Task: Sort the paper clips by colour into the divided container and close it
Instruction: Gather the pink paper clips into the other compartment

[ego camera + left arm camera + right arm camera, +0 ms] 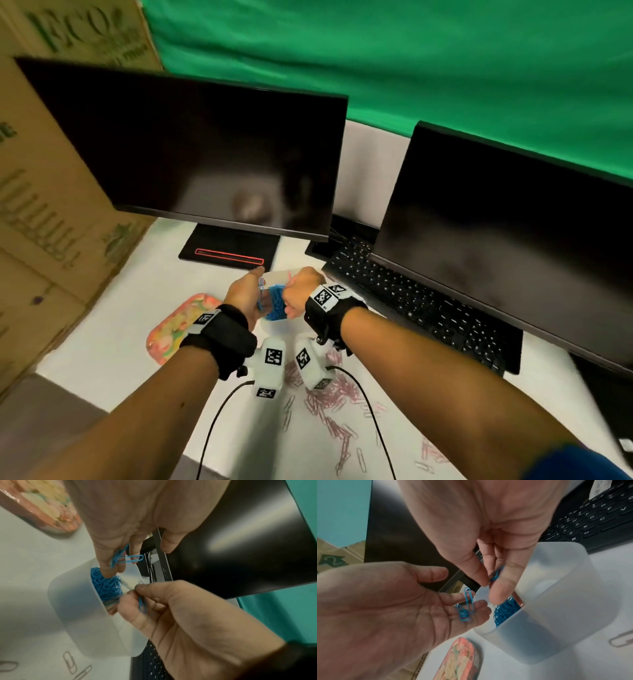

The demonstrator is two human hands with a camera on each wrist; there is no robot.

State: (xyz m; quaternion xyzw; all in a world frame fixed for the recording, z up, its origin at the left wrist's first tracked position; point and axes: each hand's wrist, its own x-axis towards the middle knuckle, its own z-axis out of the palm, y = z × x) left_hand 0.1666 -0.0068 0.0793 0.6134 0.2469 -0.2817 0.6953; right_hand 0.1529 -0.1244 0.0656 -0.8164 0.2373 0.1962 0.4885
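Fingers of right hand [496,547] pinching one blue clip [495,574]; left hand [388,609] flat, several blue clips [466,609] resting there.

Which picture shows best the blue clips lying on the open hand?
The right wrist view: the blue clips lie plainly on the left hand. The left wrist view shows them edge-on; the head view shows only a sliver.

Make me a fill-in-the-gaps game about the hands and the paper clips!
1. The paper clips piled inside the white container are ____.
2. The right hand pinches a blue clip above the ____.
3. Loose blue clips lie on the fingers of the ____ hand.
4. The pink clips left on the table are nearer the person than the ____.

Missing words: blue; container; left; container
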